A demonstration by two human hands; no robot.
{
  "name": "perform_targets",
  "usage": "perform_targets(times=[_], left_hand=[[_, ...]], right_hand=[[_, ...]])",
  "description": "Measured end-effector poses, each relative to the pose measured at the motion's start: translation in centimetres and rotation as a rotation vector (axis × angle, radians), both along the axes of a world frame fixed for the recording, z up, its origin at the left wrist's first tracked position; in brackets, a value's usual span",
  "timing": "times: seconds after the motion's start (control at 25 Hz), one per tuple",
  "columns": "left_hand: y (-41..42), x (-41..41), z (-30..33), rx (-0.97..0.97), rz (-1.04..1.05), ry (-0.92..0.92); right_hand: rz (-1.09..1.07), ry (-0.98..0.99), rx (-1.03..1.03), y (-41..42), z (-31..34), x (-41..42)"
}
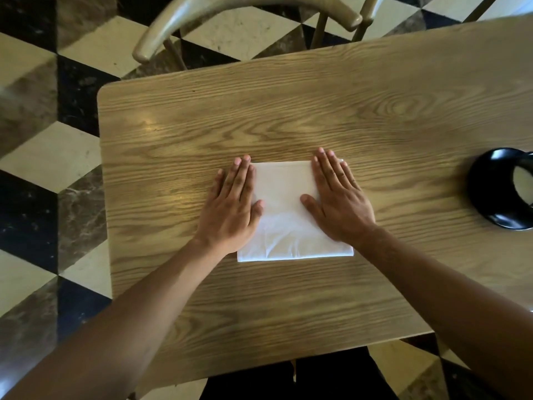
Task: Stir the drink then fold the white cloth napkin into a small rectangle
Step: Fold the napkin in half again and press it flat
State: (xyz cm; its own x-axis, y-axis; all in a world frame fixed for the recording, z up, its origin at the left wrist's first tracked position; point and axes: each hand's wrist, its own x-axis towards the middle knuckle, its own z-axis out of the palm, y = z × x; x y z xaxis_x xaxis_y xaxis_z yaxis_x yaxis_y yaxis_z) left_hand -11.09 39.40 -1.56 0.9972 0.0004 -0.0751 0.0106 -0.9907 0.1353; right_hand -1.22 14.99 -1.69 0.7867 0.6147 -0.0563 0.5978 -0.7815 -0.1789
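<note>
White cloth napkin (284,209) already small rectangle; left hand (233,206), right hand (336,200) pressing flat, fingers straight. Black cup (490,189) at 3 o'clock. Little left.

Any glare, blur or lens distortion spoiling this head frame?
Head view: soft glare patches on the wooden table; wide-angle bending at the table edges; the chair slightly blurred; the black cup cropped at right; napkin and hands sharp.

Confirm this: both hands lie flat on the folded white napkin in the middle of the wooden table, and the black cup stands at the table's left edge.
One detail is wrong. The black cup stands at the right edge of the wooden table, not the left, as the head view shows. The rest holds: the left hand and right hand lie flat on the folded white napkin in the middle.
</note>
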Motion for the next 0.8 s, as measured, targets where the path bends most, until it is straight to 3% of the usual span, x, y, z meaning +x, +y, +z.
perform_targets(times=[0.32, 0.44, 0.56, 0.68, 0.8], left_hand=[[-1.2, -0.2, 0.2, -0.005, 0.117, 0.017], [-1.0, -0.2, -0.2, 0.005, 0.118, -0.020], [-1.1, -0.3, -0.6, 0.046, 0.113, -0.071], [-1.2, -0.6, -1.0, 0.133, 0.059, -0.044], [-0.9, -0.4, -1.0, 0.089, 0.086, -0.030]], right_hand=[[0.108, 0.085, -0.075, 1.2, 1.6, 3.4], [0.018, 0.143, 0.044, 4.1, 2.8, 1.3], [0.085, 0.223, 0.180, 9.4, 3.0, -2.8], [0.059, 0.284, 0.200, 12.5, 2.6, -5.0], [0.043, 0.241, 0.155, 10.9, 1.9, -4.4]])
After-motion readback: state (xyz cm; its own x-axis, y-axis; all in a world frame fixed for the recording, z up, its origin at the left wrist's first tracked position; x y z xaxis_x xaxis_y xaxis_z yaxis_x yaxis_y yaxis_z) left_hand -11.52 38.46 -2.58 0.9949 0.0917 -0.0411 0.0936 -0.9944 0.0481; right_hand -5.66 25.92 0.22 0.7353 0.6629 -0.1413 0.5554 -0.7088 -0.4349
